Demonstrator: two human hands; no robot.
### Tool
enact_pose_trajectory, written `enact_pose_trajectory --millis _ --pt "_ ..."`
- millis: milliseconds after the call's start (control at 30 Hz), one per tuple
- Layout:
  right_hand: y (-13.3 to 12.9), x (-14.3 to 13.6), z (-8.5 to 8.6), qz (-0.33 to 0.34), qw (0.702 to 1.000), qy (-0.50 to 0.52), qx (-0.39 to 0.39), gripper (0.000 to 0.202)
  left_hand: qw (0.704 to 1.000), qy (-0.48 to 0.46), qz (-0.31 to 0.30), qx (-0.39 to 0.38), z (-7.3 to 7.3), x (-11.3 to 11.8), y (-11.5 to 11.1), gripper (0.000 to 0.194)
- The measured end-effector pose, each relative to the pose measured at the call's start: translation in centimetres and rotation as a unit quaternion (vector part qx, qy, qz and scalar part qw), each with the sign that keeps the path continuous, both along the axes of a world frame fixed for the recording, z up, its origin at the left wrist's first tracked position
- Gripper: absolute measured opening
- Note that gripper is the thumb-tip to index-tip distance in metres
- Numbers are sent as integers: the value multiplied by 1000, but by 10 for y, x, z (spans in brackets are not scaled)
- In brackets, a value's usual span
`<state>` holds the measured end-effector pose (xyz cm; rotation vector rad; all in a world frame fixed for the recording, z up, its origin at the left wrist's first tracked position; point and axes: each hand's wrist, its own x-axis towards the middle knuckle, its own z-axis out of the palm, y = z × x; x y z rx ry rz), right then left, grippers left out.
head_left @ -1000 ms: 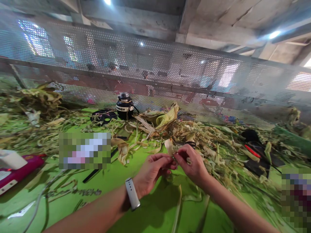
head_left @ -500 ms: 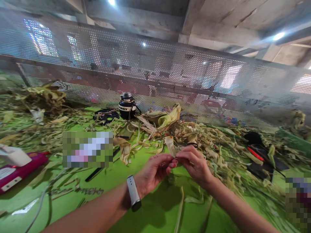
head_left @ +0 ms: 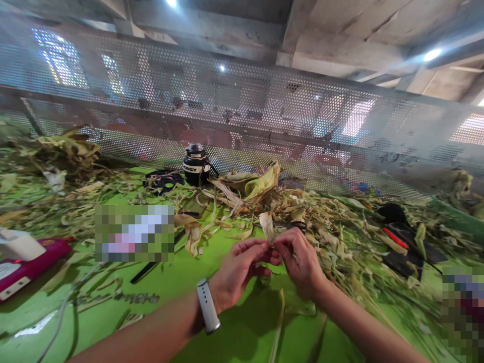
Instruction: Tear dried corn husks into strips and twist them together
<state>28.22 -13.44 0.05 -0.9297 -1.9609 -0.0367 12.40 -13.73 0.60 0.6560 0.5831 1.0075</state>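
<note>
My left hand (head_left: pixel 242 269), with a pale watch band (head_left: pixel 207 305) on its wrist, pinches the lower end of a dried corn husk piece (head_left: pixel 266 226). The husk stands up from my fingertips, cream-coloured with a brownish top edge. My right hand (head_left: pixel 300 259) pinches the same end from the other side, fingertips against those of my left. What lies between the fingertips is mostly hidden. Below the hands, a long husk strip (head_left: pixel 278 322) rests on the green table (head_left: pixel 242 335).
Loose dried husks (head_left: pixel 321 217) are heaped along the back and right. A black jar (head_left: pixel 195 169) stands before a perforated metal screen (head_left: pixel 242 111). At left are a magenta power strip (head_left: pixel 41 262) with a white plug and a cable. A red-handled tool (head_left: pixel 395 238) lies right.
Both hands stay together on the husk piece. My left fingers have curled a little more and my right hand has shifted slightly left. The view has moved slightly.
</note>
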Motion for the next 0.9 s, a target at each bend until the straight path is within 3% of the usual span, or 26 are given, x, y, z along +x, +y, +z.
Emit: enact_pose_trajectory --millis 200,500,667,900 --pt "-3 -4 1 -12 998 40 -54 10 990 55 19 125 -3 -1 -3 13" --pt "-5 -10 -4 27 962 177 -206 8 982 115 -2 150 -1 -2 2 19" --pt "0 -3 -4 49 980 125 -144 9 992 87 16 86 0 -2 6 14" --pt "5 0 0 70 997 43 -7 10 994 91 19 61 1 -3 8 19"
